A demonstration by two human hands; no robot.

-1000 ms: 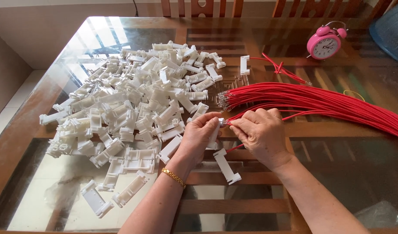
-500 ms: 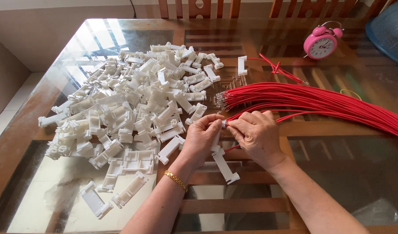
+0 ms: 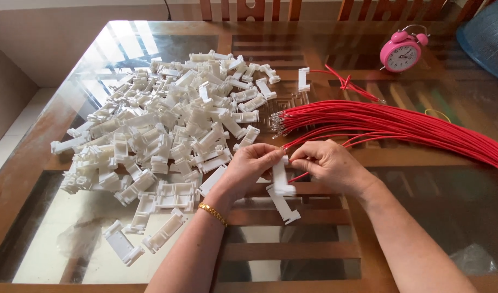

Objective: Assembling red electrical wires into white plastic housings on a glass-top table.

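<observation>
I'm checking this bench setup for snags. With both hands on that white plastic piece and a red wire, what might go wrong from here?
1. The right hand pinches one red wire that runs back toward the red wire bundle; pulling may drag or tangle its neighbours.
2. The left hand holds the white plastic piece only by its top end, so it may twist or slip.
3. The heap of white pieces lies close by the left forearm, which might knock some off.
</observation>
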